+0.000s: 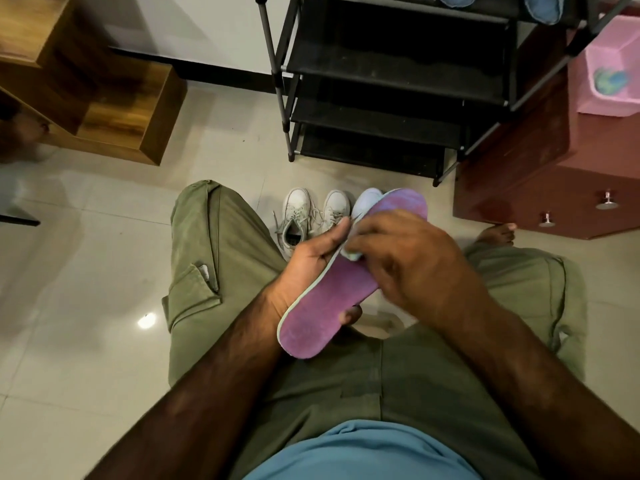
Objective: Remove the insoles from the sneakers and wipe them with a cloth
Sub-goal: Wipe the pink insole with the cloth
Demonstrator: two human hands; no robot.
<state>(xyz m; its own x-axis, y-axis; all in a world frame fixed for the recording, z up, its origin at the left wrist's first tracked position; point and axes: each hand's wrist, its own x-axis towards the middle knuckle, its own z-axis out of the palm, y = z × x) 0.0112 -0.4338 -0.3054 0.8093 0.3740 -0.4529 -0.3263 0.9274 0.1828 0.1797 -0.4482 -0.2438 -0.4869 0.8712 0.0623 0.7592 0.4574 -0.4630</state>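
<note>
The insole is held purple face up, clamped at its edge in the left hand grip to steady it. The cloth is pinched against it by the right hand. The sneakers are left on the floor.

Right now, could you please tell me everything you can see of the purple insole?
The purple insole has a fabric-like top, faded in patches, and a pale green foam-like edge along its left rim. It is out of the shoe and held slantwise over the green trousers, with the narrower heel end toward the person and the broad toe end pointing away to the right. The left hand grips it from beneath, thumb along the rim. The right hand presses a pale cloth onto its middle.
</note>
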